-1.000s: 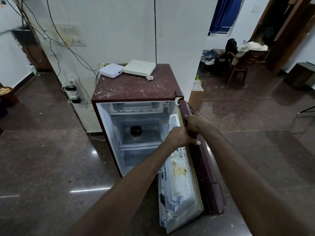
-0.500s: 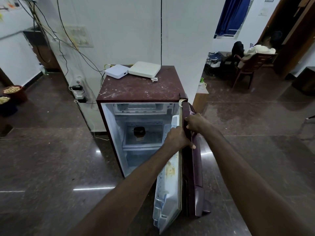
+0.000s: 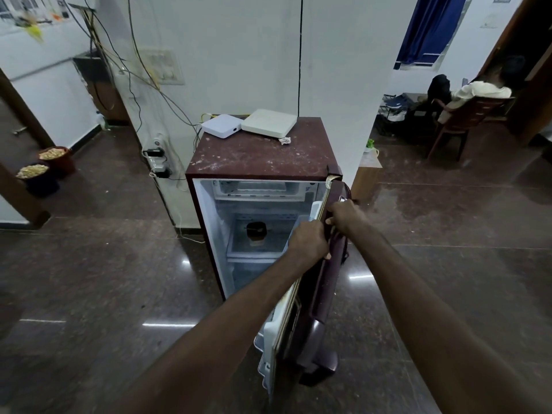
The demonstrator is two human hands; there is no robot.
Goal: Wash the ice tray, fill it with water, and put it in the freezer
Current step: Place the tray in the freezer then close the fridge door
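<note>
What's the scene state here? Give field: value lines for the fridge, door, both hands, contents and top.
fridge: small maroon unit against a white wall
fridge door: open, hinged on the right, seen nearly edge-on
left hand: grips the door's edge from the inner side
right hand: grips the door near its top, outer side
freezer compartment: at the top of the cabinet, contents unclear
shelf: one dark jar
on top: two white boxes, side by side at the back
</note>
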